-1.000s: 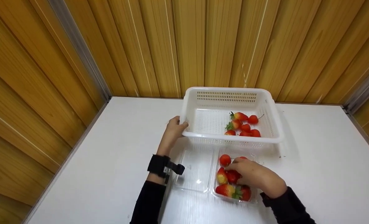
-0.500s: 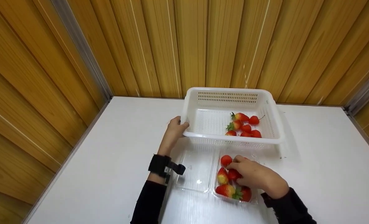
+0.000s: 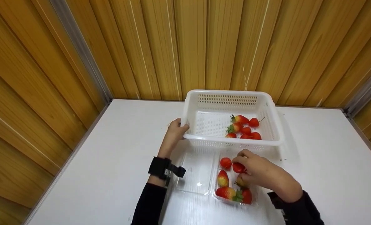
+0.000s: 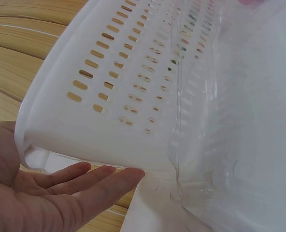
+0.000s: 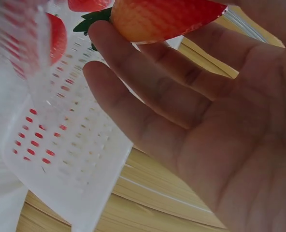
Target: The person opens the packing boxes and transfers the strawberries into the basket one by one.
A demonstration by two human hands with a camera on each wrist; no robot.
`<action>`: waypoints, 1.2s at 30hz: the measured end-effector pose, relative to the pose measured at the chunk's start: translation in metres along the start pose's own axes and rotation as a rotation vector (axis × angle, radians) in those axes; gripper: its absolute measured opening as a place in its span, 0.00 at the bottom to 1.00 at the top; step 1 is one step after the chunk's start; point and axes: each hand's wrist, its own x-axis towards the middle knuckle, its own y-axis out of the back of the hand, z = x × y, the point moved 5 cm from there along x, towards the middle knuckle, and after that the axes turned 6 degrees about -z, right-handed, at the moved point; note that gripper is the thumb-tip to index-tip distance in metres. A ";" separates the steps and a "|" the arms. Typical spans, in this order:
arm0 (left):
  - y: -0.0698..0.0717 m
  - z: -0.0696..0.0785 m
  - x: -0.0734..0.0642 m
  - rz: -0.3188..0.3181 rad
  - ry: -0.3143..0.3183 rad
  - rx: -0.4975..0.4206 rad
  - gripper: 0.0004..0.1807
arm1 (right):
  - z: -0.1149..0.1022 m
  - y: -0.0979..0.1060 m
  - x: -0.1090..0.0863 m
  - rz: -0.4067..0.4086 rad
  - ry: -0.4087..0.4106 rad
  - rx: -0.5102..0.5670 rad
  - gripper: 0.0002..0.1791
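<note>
My left hand (image 3: 175,128) holds the near left corner of a white perforated plastic basket (image 3: 232,141), thumb over the rim and fingers under it in the left wrist view. Above the right compartment of a clear plastic clamshell box (image 3: 215,187), my right hand (image 3: 260,170) pinches a strawberry (image 3: 238,168). In the right wrist view, a red and yellow strawberry (image 5: 157,19) with green leaves lies by my fingers. The compartment also holds a round red fruit (image 3: 226,163), a strawberry (image 3: 223,178) and more strawberries (image 3: 226,193) along the near side.
Inside the basket, several strawberries (image 3: 236,127) and a small red fruit with a stem (image 3: 254,122) lie to the right. The clamshell's lid half (image 3: 196,172) lies flat on the left. Wood-look panels (image 3: 190,47) stand behind the white table (image 3: 126,150).
The right hand has lifted slightly and shifted back and right, bringing the red fruit between its fingers. The left hand stays on the basket.
</note>
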 end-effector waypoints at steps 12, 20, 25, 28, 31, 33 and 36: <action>0.001 -0.002 0.000 -0.003 0.014 -0.007 0.26 | -0.008 0.012 -0.012 0.100 0.121 -0.079 0.21; 0.001 -0.001 -0.001 0.005 0.000 0.000 0.24 | -0.008 0.015 -0.013 0.095 0.092 -0.082 0.21; 0.002 -0.001 -0.001 0.010 -0.004 0.006 0.24 | -0.009 0.018 -0.014 0.131 0.088 -0.108 0.21; 0.002 -0.001 -0.001 0.004 -0.005 -0.003 0.25 | -0.009 0.019 -0.015 0.154 0.090 -0.111 0.21; 0.001 -0.001 -0.001 -0.001 -0.008 -0.021 0.25 | -0.010 0.019 -0.016 0.183 0.088 -0.109 0.21; 0.001 -0.001 -0.001 -0.002 -0.008 -0.027 0.25 | -0.010 0.020 -0.016 0.202 0.077 -0.104 0.21; 0.001 0.000 -0.001 0.003 -0.009 -0.024 0.26 | -0.009 0.022 -0.017 0.225 0.053 -0.093 0.22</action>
